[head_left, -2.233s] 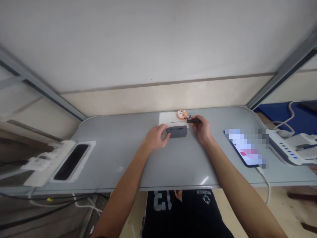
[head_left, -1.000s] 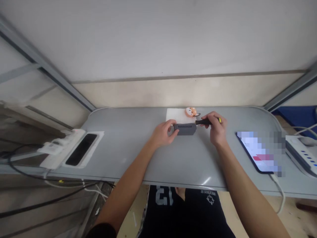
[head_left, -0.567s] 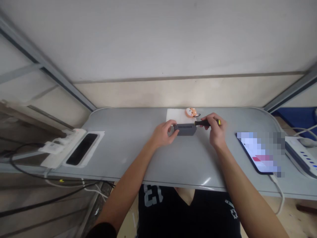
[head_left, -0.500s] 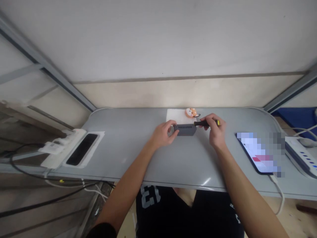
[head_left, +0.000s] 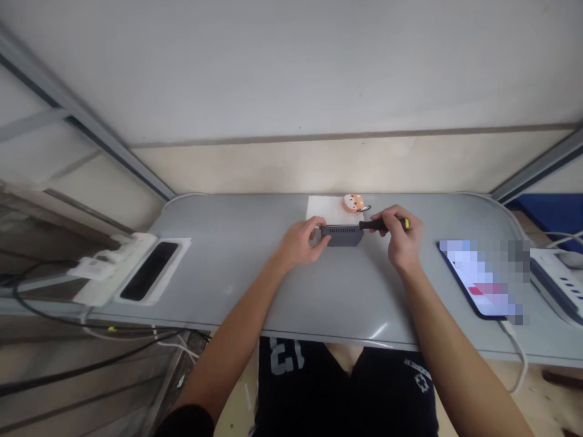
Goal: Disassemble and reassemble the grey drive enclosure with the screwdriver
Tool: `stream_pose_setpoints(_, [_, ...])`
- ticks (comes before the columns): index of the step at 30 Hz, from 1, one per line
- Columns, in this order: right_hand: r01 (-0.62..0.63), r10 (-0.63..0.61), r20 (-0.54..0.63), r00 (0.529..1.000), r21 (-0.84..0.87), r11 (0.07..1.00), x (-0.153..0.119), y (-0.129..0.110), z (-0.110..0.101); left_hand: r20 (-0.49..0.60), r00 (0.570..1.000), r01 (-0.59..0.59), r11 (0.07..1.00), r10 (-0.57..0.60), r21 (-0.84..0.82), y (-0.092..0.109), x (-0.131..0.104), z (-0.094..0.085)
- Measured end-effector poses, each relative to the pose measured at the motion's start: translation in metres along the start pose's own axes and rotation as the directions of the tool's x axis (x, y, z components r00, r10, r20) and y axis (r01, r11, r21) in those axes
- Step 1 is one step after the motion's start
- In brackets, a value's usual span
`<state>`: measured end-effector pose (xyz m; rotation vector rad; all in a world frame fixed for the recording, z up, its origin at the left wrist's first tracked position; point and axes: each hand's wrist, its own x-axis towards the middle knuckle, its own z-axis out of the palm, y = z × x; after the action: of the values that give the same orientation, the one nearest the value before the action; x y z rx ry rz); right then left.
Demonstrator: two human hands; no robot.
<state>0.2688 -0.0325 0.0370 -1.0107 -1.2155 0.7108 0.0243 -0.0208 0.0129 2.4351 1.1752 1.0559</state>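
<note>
A small dark grey box [head_left: 342, 237] with a row of vent slots stands on the grey table. My left hand [head_left: 303, 243] grips its left end between thumb and fingers. In my right hand [head_left: 401, 240] is a black screwdriver [head_left: 371, 225] with a yellow end, held level and pointing left. Its front end meets the right end of the box; the tip itself is hidden. Just behind the box lie a white sheet [head_left: 321, 207] and an orange-and-white animal-faced case [head_left: 353, 203] with a metal ring.
On the right, a lit phone [head_left: 473, 279] with a white cable lies beside a power strip [head_left: 558, 282]. A dark-screened phone [head_left: 151, 271] rests on the left near a white power strip [head_left: 116, 267] with plugs. The wall [head_left: 300, 164] closes off the table's back edge.
The view has shifted slightly. My hands, the box and the screwdriver keep nearly the same arrangement, with the screwdriver still at the box's right end.
</note>
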Motion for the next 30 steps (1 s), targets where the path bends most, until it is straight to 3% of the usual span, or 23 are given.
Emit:
stream_pose_setpoints(7, [0.028, -0.037, -0.048, 0.998, -0.172, 0.985, -0.006, -0.008, 0.003, -0.001, 1.000, 0.003, 1.000, -0.003, -0.004, -0.001, 0.000, 0.002])
stream_pose_setpoints(12, [0.139, -0.201, -0.106, 0.974, -0.421, 0.896, -0.019, -0.021, 0.008, -0.002, 1.000, 0.030, 0.999, -0.030, -0.017, 0.000, -0.001, 0.004])
stream_pose_setpoints(16, [0.324, -0.373, 0.018, 0.928, -0.538, 0.779, -0.020, -0.037, 0.012, -0.009, 0.999, 0.043, 0.999, -0.044, -0.018, 0.003, 0.000, 0.005])
stream_pose_setpoints(19, [0.487, -0.478, 0.186, 0.858, -0.592, 0.643, -0.010, -0.052, 0.019, 0.000, 0.999, 0.044, 0.998, -0.044, -0.035, 0.006, 0.000, 0.005])
stream_pose_setpoints(23, [0.624, -0.456, 0.427, 0.781, -0.574, 0.530, 0.007, -0.069, 0.029, 0.016, 1.000, 0.020, 0.998, -0.019, -0.066, 0.008, 0.000, 0.006])
stream_pose_setpoints(30, [0.650, -0.561, 0.353, 0.749, -0.553, 0.521, 0.018, -0.079, 0.027, 0.002, 1.000, 0.002, 0.997, -0.002, -0.074, 0.009, 0.000, 0.007])
